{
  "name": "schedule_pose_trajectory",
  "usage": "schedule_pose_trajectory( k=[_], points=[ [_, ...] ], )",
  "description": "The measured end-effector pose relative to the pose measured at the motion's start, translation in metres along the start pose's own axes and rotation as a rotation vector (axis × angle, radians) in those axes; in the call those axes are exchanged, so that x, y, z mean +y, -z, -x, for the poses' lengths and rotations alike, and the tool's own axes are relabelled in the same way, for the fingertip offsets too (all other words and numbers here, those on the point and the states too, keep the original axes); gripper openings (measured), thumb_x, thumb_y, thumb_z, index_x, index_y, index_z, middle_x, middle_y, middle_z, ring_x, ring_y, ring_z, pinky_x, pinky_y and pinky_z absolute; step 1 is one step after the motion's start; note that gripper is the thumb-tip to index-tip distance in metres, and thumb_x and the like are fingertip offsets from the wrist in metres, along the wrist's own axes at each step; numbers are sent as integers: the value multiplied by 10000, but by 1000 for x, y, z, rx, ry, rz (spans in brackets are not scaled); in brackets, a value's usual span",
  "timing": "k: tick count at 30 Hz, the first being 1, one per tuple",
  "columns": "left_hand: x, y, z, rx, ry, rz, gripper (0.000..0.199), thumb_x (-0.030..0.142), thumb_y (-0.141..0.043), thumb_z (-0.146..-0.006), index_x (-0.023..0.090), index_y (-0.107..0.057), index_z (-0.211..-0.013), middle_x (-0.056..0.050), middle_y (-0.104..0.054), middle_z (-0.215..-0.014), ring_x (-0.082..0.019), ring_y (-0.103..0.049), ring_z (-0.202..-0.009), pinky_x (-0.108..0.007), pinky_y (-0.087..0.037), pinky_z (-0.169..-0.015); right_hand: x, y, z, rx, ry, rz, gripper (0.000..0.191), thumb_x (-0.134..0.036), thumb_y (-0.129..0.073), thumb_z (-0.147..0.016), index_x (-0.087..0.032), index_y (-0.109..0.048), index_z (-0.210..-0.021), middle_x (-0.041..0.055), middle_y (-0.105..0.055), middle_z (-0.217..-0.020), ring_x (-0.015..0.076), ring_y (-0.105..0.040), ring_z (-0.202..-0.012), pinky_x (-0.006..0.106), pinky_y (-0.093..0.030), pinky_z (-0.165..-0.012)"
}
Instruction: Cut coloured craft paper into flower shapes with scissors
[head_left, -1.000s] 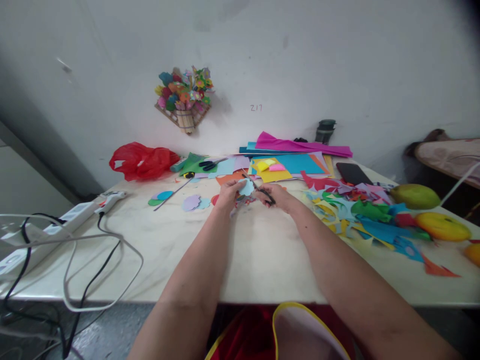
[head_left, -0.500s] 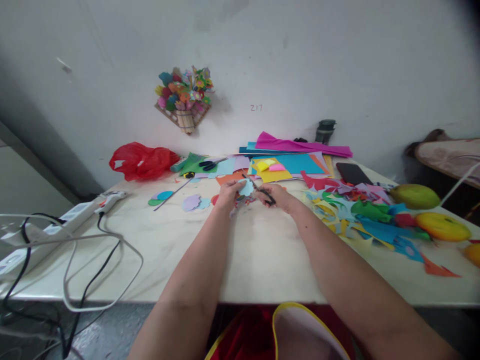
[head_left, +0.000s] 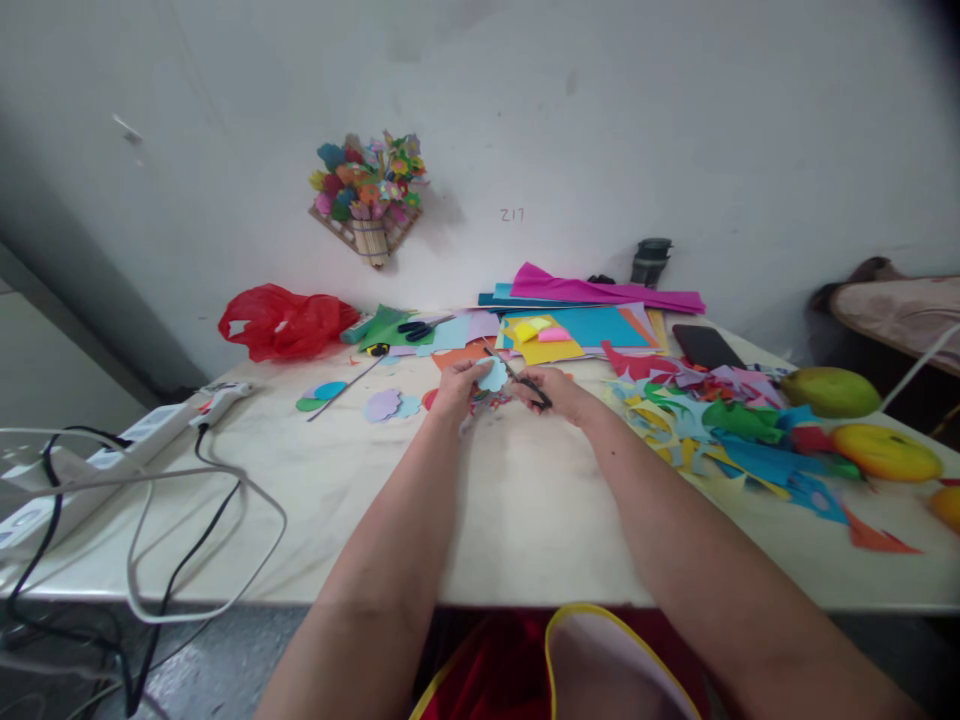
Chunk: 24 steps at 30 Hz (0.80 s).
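Note:
A light-blue paper piece with a scalloped edge [head_left: 492, 375] is pinched in my left hand [head_left: 458, 388], above the middle of the table. My right hand [head_left: 559, 392] grips a pair of dark-handled scissors [head_left: 535, 391], whose blades lie close along the right edge of that paper. Whether the blades touch it I cannot tell. Small coloured scraps [head_left: 491, 402] lie on the table just beneath my hands. To the left rest a lilac scalloped paper shape [head_left: 383, 404] and a light-blue one [head_left: 408, 406] beside it.
Coloured paper sheets [head_left: 600, 328] are stacked at the back, near a second pair of scissors [head_left: 420, 329]. A red plastic bag [head_left: 285, 322] sits back left, a power strip [head_left: 150, 428] with cables at left. Paper offcuts [head_left: 735, 420], fruit [head_left: 885, 452] and a phone [head_left: 706, 347] occupy the right.

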<state>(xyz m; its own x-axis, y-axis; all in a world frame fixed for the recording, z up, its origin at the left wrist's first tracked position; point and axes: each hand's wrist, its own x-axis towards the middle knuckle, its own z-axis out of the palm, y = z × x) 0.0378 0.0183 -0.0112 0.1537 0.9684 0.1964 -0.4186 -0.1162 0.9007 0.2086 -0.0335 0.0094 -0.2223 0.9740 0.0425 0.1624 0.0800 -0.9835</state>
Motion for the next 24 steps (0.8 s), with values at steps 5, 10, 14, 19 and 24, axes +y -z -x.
schedule_pose_trajectory(
  k=[5,10,14,19,24],
  points=[
    [-1,1,-1,-15,-2,-3,333,316,-867,-510,137,-588,-539,-9,-557,-508,-81,-483,-454,-223,-340,-447,4,1,-4,4,-3,-15,204,-284,-719,-661,-163,-559,-698,-51,-507,-444,68,-406,-373,185,-321,-380],
    [0,0,0,-10,6,-17,340,330,-865,-499,138,-587,-540,3,-554,-498,-73,-483,-447,-207,-349,-439,8,1,-7,-7,16,-38,195,-279,-711,-673,-164,-554,-688,-48,-504,-442,71,-407,-375,191,-317,-379],
    [-1,1,-2,-9,10,-15,336,332,-860,-498,132,-596,-554,-3,-567,-507,-77,-499,-451,-204,-365,-441,9,1,-7,-2,39,-9,216,-272,-744,-648,-164,-562,-691,-53,-496,-448,67,-398,-374,192,-311,-378],
    [-3,3,-3,-22,28,-9,326,333,-853,-518,123,-629,-627,-32,-636,-590,-113,-581,-518,-222,-444,-504,10,2,-8,-7,44,17,224,-291,-752,-648,-159,-585,-719,-54,-486,-452,72,-394,-374,201,-295,-377],
    [-3,3,-1,-20,21,-9,354,351,-851,-526,116,-644,-691,-55,-672,-651,-135,-623,-573,-235,-485,-547,8,2,-6,-2,39,39,238,-307,-758,-643,-159,-582,-704,-54,-482,-460,71,-394,-377,207,-288,-377]
  ],
)
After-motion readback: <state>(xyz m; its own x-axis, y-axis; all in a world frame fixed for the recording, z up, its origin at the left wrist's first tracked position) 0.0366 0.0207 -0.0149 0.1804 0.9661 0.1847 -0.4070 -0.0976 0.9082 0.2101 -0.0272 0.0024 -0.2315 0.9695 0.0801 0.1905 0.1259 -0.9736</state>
